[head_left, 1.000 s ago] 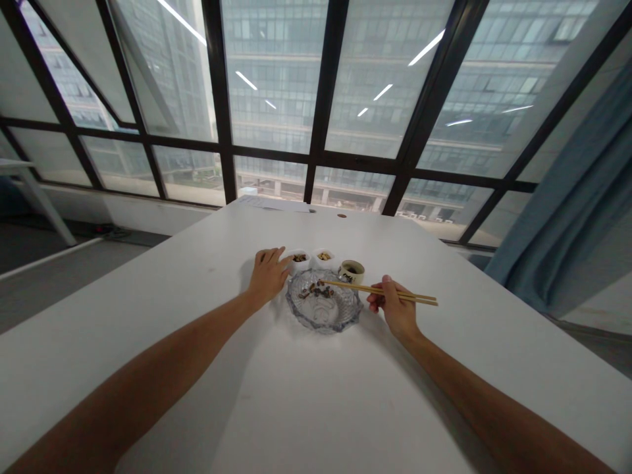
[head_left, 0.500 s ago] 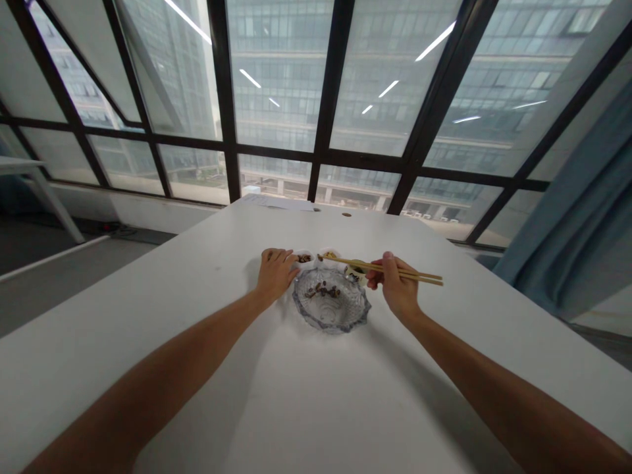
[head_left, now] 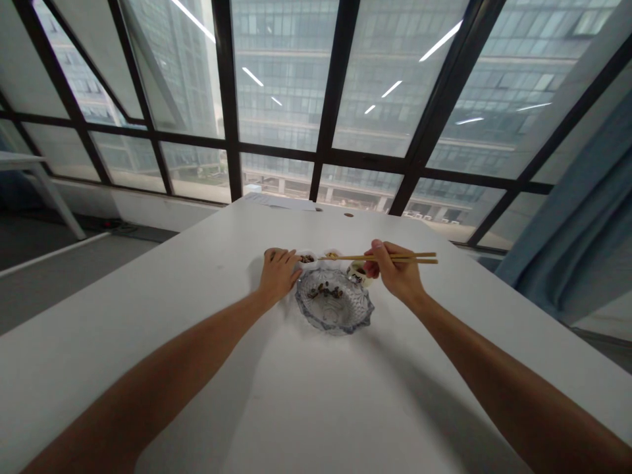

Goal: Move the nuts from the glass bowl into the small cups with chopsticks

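Note:
My right hand [head_left: 395,268] grips a pair of wooden chopsticks [head_left: 345,257], their tips over the spot where two small white bowls meet. Dark brown pieces fill the left white bowl [head_left: 309,265]; yellowish bits lie in the other white bowl [head_left: 336,262], partly covered by the chopsticks. My left hand [head_left: 279,273] rests with fingers stretched out at the left bowl's side, seemingly touching it. In front stands a scalloped clear glass bowl [head_left: 336,321] with several dark pieces inside. A cream cup [head_left: 356,274] with dark lettering is partly hidden behind my right hand.
Everything stands on a white table [head_left: 296,408]. At its far edge are papers [head_left: 281,201] and two small round spots. Large dark-framed windows [head_left: 323,85] rise behind, and a blue curtain [head_left: 573,217] hangs at the right.
The chopsticks have lifted from the glass bowl, moving up and away to the white bowls; a dark piece showed at their tips earlier. My left hand has stayed by the left bowl.

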`<state>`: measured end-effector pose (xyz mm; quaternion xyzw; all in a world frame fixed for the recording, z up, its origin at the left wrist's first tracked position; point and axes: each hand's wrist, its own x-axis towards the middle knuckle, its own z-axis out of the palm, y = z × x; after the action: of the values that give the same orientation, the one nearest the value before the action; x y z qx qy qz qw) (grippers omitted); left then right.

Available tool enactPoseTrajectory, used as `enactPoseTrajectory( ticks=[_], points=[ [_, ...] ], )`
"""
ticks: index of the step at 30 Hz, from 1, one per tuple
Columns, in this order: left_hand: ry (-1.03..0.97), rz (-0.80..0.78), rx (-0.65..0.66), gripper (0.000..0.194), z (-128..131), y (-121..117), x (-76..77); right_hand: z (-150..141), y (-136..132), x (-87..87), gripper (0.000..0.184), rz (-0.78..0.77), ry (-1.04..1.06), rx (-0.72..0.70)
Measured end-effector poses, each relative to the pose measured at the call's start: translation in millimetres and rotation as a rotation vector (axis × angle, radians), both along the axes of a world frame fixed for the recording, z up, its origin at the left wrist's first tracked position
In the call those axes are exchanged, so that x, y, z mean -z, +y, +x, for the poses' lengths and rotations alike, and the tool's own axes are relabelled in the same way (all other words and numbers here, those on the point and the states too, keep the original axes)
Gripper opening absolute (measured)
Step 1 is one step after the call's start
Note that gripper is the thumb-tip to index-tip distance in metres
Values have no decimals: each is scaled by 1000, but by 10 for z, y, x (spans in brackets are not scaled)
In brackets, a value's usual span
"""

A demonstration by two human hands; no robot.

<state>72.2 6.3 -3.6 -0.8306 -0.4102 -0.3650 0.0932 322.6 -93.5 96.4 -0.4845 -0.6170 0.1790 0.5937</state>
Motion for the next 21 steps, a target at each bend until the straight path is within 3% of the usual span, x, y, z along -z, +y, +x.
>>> enactPoseTrajectory(
  ticks=[8, 21],
  points=[
    [18, -9, -7, 32, -2, -7, -6, 173, -492, -125, 70, -160, -492, 9],
    [92, -31, -62, 36, -9, -48, -44, 145, -523, -46, 54, -188, -558, -47]
  ],
)
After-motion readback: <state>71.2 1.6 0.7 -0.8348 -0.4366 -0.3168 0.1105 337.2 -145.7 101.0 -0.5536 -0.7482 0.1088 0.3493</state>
